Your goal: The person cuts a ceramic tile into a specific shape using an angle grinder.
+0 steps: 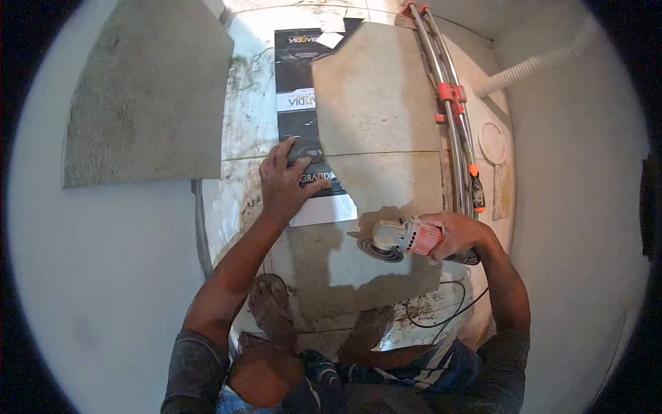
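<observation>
Gripping the grinder (pixel 414 237) in the right hand (pixel 456 233), apparently steadying the printed sheet (pixel 298 124) under a splayed left hand (pixel 285 181), next needing careful disc (pixel 381 250) control.

a large grey tile (pixel 148 103) is seen at the left, beside the pale wall (pixel 124 276). at the right, two steel rails (pixel 452 129) are joined by a red block (pixel 452 93), with an orange-and-black tool (pixel 477 191) placed by their near end. a ribbed white hose (pixel 514 74) and a round pale disc (pixel 492 143) are seen farther right.
</observation>
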